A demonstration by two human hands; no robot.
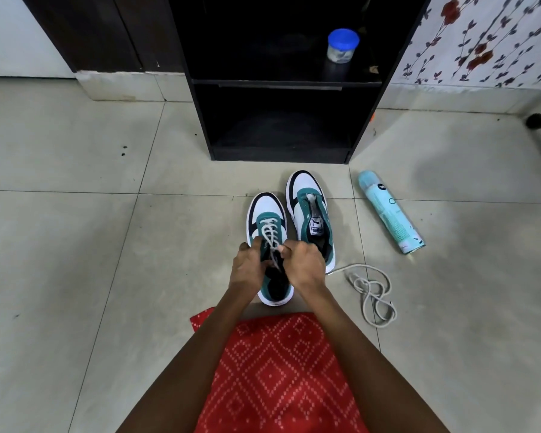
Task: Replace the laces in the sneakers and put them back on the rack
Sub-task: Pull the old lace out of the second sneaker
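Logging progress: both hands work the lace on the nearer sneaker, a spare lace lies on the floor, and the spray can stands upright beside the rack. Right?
Not quite. The head view shows the spray can lying on its side by the rack, not upright. The rest holds.

Glossy floor tiles; matt dark rack; woven lace.

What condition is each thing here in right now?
near sneaker, laced, on the floor.
lace, threaded through it, upper end pinched by right hand.
left hand, gripping the near sneaker's collar.
far sneaker, unlaced, upright on the floor.
loose lace, tangled on the floor.
spray can, lying on its side.
jar, upright, lid on, on a rack shelf.
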